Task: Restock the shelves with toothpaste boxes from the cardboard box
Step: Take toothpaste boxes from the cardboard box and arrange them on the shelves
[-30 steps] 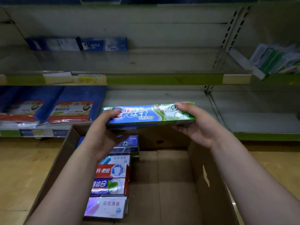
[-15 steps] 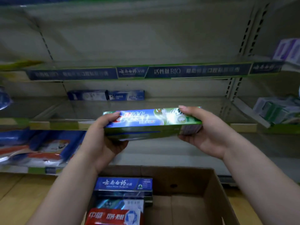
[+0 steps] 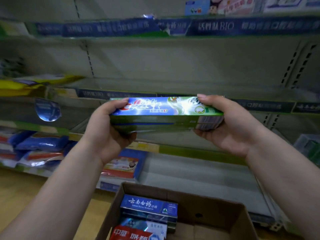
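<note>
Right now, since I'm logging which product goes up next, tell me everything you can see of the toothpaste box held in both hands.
The Crest box is a long, slim, glossy carton, blue at its left end with red and white lettering, turning green and white toward the right. It is held level and crosswise, printed face up, before a shelf edge and above the cardboard box. The left hand grips its left end, the right hand its right end.

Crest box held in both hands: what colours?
Crest box: blue fading to green, red logo; head view.
</note>
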The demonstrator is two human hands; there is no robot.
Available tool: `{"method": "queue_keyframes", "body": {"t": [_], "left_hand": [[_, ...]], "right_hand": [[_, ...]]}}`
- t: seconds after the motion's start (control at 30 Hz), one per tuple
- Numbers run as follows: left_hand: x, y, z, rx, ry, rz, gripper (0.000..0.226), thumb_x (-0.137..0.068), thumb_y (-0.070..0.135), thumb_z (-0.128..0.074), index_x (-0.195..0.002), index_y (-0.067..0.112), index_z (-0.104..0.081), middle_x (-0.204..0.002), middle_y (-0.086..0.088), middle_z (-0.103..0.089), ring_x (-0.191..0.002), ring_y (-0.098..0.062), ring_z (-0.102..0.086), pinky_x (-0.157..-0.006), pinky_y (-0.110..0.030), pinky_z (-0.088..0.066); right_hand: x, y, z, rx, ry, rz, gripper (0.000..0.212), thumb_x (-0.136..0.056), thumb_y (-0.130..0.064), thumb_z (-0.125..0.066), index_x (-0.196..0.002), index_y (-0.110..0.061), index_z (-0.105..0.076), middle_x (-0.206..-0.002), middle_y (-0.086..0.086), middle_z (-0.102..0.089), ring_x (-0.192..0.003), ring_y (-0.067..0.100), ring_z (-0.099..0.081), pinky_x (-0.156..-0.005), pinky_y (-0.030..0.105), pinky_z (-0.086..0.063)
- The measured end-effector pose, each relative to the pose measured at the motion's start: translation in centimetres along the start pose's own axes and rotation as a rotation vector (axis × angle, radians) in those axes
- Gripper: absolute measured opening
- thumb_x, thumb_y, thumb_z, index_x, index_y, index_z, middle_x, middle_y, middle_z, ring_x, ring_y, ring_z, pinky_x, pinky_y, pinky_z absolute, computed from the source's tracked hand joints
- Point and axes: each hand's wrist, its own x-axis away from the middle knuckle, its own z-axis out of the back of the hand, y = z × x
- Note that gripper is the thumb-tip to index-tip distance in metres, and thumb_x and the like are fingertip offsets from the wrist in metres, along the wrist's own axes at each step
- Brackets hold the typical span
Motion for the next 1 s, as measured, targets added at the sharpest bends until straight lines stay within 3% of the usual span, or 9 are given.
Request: {"method": "queue_keyframes", "body": {"t": [0.13, 0.27, 0.33, 0.37, 0.47, 0.6, 0.7, 0.87, 1.0], "left_hand": [[0.2, 8.8, -0.4, 0.016, 0.048, -0.040, 0.015, -0.084, 0.027, -0.054, -0.097, 0.024, -0.061, -0.090, -0.003, -0.064, -0.079, -0.019, -0.058, -0.070, -0.031, -0.040], [1.6, 16.7, -1.6, 0.020, 0.081, -0.005, 0.007, -0.083, 0.026, -0.056, -0.085, 0.023, -0.063, -0.083, -0.003, -0.064, -0.075, -0.018, -0.057, -0.073, -0.032, -0.040], [2.5, 20.6, -2.9, 0.020, 0.091, 0.014, 0.007, -0.082, 0.024, -0.059, -0.083, 0.022, -0.065, -0.089, -0.006, -0.066, -0.082, -0.020, -0.058, -0.082, -0.036, -0.041], [3.0, 22.1, -3.6, 0.013, 0.105, 0.018, 0.008, -0.082, 0.024, -0.060, -0.083, 0.022, -0.067, -0.091, -0.007, -0.067, -0.084, -0.021, -0.058, -0.082, -0.036, -0.041], [4.4, 27.2, -6.3, -0.026, 0.090, 0.076, 0.012, -0.079, 0.026, -0.063, -0.089, 0.021, -0.066, -0.090, -0.006, -0.067, -0.085, -0.022, -0.058, -0.076, -0.034, -0.042], [6.9, 33.4, -10.0, -0.028, 0.094, 0.110, 0.005, -0.082, 0.026, -0.060, -0.079, 0.023, -0.064, -0.074, -0.001, -0.065, -0.066, -0.015, -0.058, -0.061, -0.026, -0.042], [8.8, 38.0, -12.7, 0.017, 0.092, 0.125, 0.006, -0.084, 0.024, -0.059, -0.081, 0.023, -0.064, -0.070, -0.001, -0.067, -0.064, -0.015, -0.059, -0.052, -0.023, -0.047], [11.9, 45.1, -18.2, 0.046, 0.010, 0.116, 0.006, -0.081, 0.022, -0.062, -0.082, 0.020, -0.066, -0.070, -0.003, -0.066, -0.067, -0.017, -0.057, -0.059, -0.030, -0.043], [12.8, 49.5, -22.7, 0.029, -0.055, 0.109, 0.007, -0.081, 0.025, -0.060, -0.076, 0.021, -0.062, -0.068, 0.001, -0.064, -0.060, -0.012, -0.056, -0.058, -0.024, -0.042]], "right_hand": [[-1.0, -6.6, -5.3, -0.009, -0.067, 0.003, 0.035, -0.085, -0.026, -0.060, -0.052, -0.023, -0.071, -0.071, -0.001, -0.066, -0.068, 0.014, -0.056, -0.070, 0.029, -0.041], [-0.4, -13.1, -10.0, -0.027, -0.077, -0.049, 0.029, -0.082, -0.025, -0.062, -0.054, -0.021, -0.072, -0.068, 0.000, -0.067, -0.063, 0.014, -0.056, -0.066, 0.028, -0.042], [0.6, -16.9, -11.9, -0.038, -0.067, -0.078, 0.010, -0.070, -0.026, -0.066, -0.064, -0.019, -0.071, -0.070, 0.000, -0.067, -0.065, 0.015, -0.057, -0.068, 0.028, -0.042], [1.1, -18.4, -12.5, -0.048, -0.056, -0.088, 0.011, -0.064, -0.028, -0.066, -0.070, -0.019, -0.069, -0.071, 0.001, -0.067, -0.067, 0.016, -0.057, -0.069, 0.028, -0.042], [2.6, -24.0, -14.3, -0.075, 0.004, -0.140, 0.017, -0.061, -0.028, -0.066, -0.076, -0.019, -0.065, -0.072, 0.001, -0.065, -0.068, 0.017, -0.055, -0.066, 0.028, -0.042], [4.6, -30.9, -16.2, -0.101, 0.055, -0.175, 0.021, -0.059, -0.026, -0.068, -0.078, -0.017, -0.064, -0.073, 0.003, -0.065, -0.068, 0.018, -0.056, -0.066, 0.030, -0.042], [6.5, -36.1, -17.4, -0.098, 0.057, -0.184, 0.024, -0.059, -0.025, -0.069, -0.081, -0.015, -0.064, -0.072, 0.005, -0.064, -0.063, 0.016, -0.056, -0.064, 0.029, -0.043], [10.3, -45.1, -18.7, -0.101, 0.072, -0.128, 0.021, -0.064, -0.024, -0.069, -0.081, -0.013, -0.064, -0.071, 0.006, -0.065, -0.052, 0.014, -0.057, -0.056, 0.028, -0.044], [12.0, -51.5, -19.0, -0.075, 0.109, -0.094, 0.022, -0.071, -0.026, -0.069, -0.089, -0.014, -0.062, -0.079, 0.008, -0.064, -0.066, 0.019, -0.056, -0.063, 0.031, -0.044]]}}
